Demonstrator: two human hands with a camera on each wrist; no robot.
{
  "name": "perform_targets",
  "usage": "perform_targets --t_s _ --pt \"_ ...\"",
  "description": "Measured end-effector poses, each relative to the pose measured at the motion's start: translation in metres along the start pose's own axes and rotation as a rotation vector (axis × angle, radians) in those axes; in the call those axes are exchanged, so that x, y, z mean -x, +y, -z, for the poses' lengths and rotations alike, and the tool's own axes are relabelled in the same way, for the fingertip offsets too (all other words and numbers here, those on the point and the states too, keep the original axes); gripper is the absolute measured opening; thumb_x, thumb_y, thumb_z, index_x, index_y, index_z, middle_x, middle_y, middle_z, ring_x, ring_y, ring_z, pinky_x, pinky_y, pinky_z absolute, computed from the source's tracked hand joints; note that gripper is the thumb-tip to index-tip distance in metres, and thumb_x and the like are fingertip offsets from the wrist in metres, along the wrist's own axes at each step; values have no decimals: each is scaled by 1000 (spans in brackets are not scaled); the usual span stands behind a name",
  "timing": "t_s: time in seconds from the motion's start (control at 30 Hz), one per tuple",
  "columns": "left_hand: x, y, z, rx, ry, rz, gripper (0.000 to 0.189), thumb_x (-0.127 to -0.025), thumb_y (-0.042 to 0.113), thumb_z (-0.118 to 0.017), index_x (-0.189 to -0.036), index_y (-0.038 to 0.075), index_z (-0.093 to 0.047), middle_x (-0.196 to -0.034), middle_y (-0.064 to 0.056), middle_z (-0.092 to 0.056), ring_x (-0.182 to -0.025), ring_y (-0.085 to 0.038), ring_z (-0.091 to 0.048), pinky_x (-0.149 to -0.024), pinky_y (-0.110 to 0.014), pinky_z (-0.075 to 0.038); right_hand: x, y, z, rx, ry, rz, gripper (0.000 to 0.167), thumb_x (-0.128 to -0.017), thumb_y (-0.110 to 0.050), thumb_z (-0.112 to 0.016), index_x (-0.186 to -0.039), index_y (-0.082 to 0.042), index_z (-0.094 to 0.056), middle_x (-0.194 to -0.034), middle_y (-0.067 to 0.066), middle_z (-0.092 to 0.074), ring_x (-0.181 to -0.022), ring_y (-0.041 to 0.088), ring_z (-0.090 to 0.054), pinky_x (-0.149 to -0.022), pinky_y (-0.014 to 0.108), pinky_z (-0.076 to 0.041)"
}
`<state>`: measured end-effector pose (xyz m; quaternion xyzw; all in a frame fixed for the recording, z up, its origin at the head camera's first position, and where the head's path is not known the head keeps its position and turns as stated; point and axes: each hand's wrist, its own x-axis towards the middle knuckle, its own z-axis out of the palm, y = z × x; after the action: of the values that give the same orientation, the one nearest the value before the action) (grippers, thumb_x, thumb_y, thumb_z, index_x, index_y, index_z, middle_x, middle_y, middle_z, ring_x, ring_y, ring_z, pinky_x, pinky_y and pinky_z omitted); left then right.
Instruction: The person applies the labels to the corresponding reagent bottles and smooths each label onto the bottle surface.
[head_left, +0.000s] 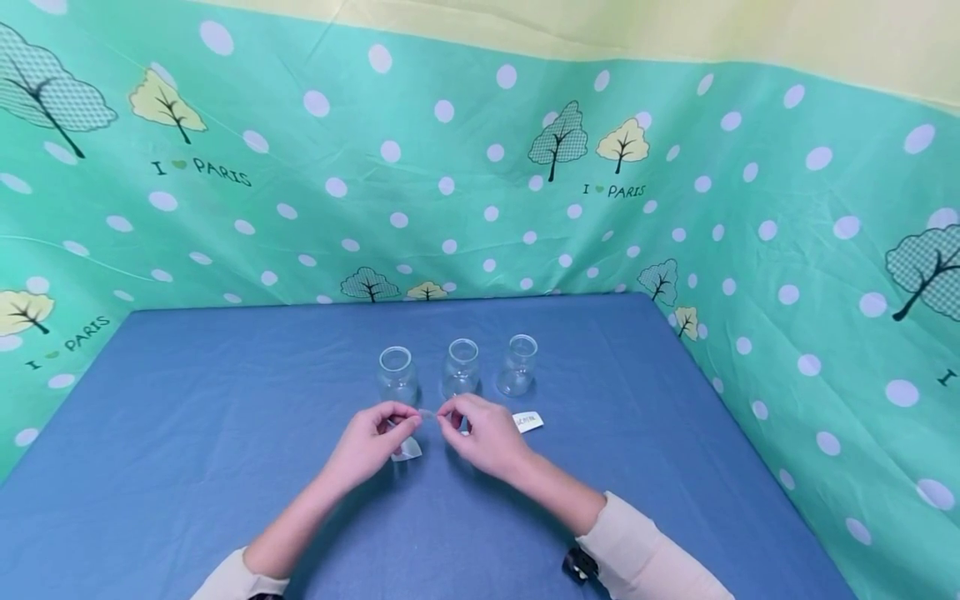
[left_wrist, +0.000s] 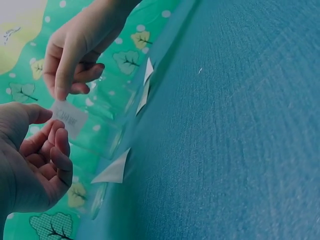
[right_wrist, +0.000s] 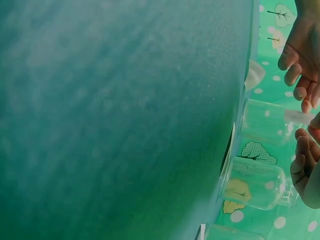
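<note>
Between the fingertips of both hands a small white label (left_wrist: pixel 71 119) with printed writing is held up over the table. My left hand (head_left: pixel 367 442) pinches one end of it between thumb and index finger. Thumb and fingers of my right hand (head_left: pixel 487 435) pinch the other end. In the head view the label (head_left: pixel 427 412) appears thin and slightly bowed. Just beyond the hands stand three clear glass jars, a left one (head_left: pixel 397 375), a middle one (head_left: pixel 461 367) and a right one (head_left: pixel 518 367), upright and without lids.
A curled white paper piece (head_left: pixel 407 451) lies by the left hand. Another white label (head_left: pixel 528 422), with writing, lies right of the right hand. Two paper pieces show close together in the left wrist view, one (left_wrist: pixel 148 71) farther back. A dotted green curtain (head_left: pixel 450 167) borders the blue-covered table (head_left: pixel 225 400).
</note>
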<state>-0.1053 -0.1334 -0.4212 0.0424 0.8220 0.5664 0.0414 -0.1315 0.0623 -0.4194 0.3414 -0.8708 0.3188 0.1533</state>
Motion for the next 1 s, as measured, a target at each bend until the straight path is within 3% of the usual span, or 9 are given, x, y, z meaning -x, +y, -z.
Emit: perform_targets --t_s 0.27,0.6,0.87,1.0 --pt "0 1 0 31 23 19 27 -88 28 -65 -98 3 -68 -81 -14 -65 -57 -12 -56 -53 -23 -45 0 -2 0 141 50 152 5 -82 -17 -66 -87 -18 -67 -75 -7 -62 -66 5 -58 -58 14 -44" --pt "-2 1 -1 23 46 47 27 -88 28 -64 -94 3 -70 -76 -10 -65 -55 -12 -55 -52 -23 -44 0 -4 -2 191 69 231 5 -82 -19 -66 -87 -18 -67 -73 -5 -62 -61 3 -54 -56 17 -44" --pt "-1 4 -2 37 41 45 22 -89 22 -63 -95 2 -69 -77 -8 -66 -54 -10 -53 -52 -23 -42 1 -5 -3 183 45 220 9 -81 -19 -69 -90 -18 -67 -75 -6 -60 -61 3 -54 -55 15 -42" --pt "-1 2 -1 37 39 45 21 -90 20 -62 -95 1 -68 -77 -8 -66 -54 -11 -53 -52 -23 -43 1 -5 0 116 -2 150 8 -83 -20 -67 -91 -18 -67 -77 -5 -62 -66 6 -58 -58 15 -43"
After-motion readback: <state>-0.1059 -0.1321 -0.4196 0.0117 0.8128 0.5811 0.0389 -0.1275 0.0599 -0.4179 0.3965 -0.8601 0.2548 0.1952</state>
